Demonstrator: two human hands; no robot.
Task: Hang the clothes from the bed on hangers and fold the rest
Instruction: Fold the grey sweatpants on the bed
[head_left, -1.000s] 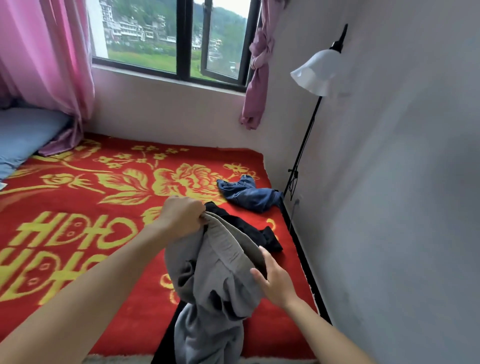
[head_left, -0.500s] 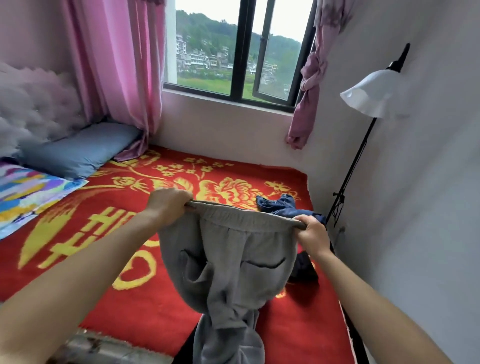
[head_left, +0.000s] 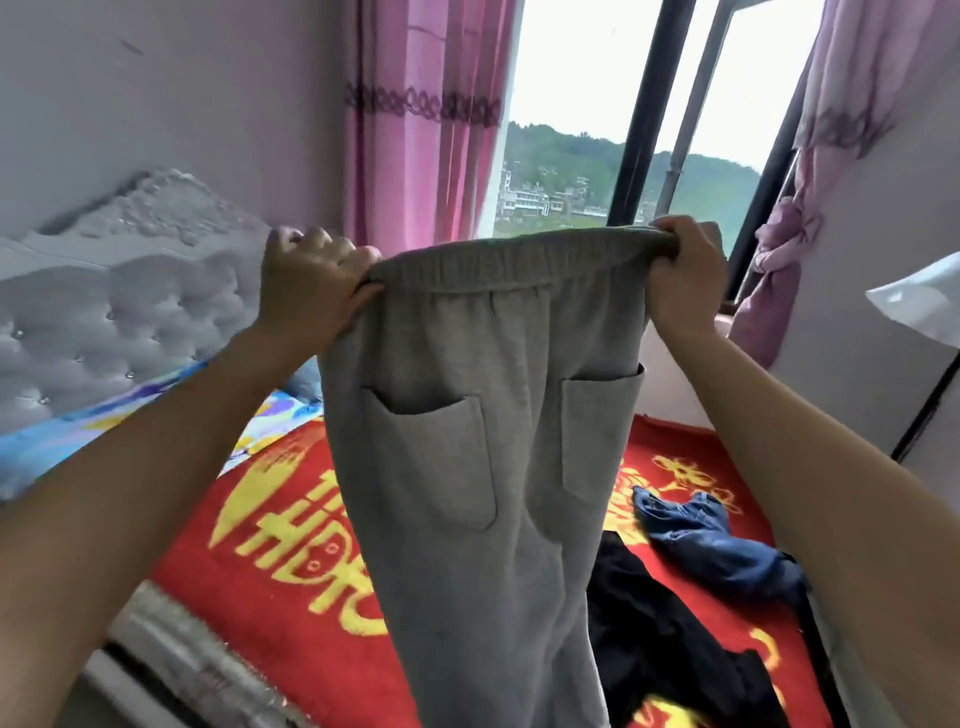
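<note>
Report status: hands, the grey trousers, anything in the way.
Left hand and right hand each grip a waistband end. Grey trousers held up spread, legs hanging. Black garment and blue garment lie on the bed beneath.

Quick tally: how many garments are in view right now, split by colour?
Grey: 1, the grey trousers, held up at the waistband by the left hand and right hand
Black: 1, the black garment, on the red bed cover
Blue: 1, the blue garment, beside it
Total: 3
</note>
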